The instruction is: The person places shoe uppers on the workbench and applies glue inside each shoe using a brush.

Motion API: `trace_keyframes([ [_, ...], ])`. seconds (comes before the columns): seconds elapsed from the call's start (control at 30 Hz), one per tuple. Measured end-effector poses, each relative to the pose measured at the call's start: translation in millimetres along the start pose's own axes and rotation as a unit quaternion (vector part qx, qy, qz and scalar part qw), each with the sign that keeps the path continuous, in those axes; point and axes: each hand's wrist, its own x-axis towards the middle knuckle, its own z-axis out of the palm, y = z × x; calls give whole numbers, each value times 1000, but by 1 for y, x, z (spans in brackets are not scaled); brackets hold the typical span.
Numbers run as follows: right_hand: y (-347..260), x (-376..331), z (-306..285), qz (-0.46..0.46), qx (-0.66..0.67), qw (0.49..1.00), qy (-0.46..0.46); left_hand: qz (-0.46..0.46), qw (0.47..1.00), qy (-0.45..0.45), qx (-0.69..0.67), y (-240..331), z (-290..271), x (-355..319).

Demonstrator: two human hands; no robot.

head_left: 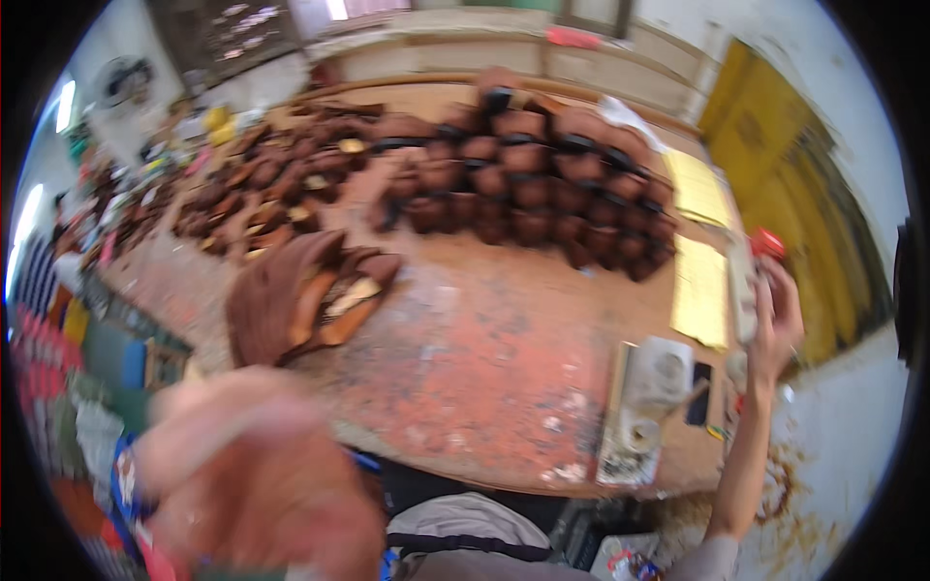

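Observation:
My left hand (257, 474) looms large and blurred at the lower left, its fingers too smeared to show a grip. Just beyond it lies a stack of curved brown leather-like pieces (281, 295) with tan inner sides. At the table's right edge, my right hand (778, 315) is raised with fingers apart, its fingertips at or against a red rounded object (767, 244). Whether they touch it is unclear. Across the back of the table (465, 339) are many bundled brown pieces with black bands (528, 174).
Loose brown pieces (266, 179) spread over the far left. Yellow sheets (699, 290) lie along the right side. Nearer me are a whitish tray (664, 373) with a tape-like roll (639, 436) and a dark flat object (698, 395). A yellow panel (794, 165) leans on the right wall.

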Motion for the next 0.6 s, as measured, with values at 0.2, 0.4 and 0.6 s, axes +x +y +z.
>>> trace_keyframes([
  [0.2, -91, -152, 79, -164, 17, 976, -141, -274, 929, -226, 104, -35, -49, -101],
  [0.4, -103, -248, 186, 27, 104, 936, -335, -280, 909, -124, 282, -83, -146, -99],
  [0.6, -96, -303, 256, 251, 192, 840, -441, -282, 851, 2, 443, -125, -257, -79],
])
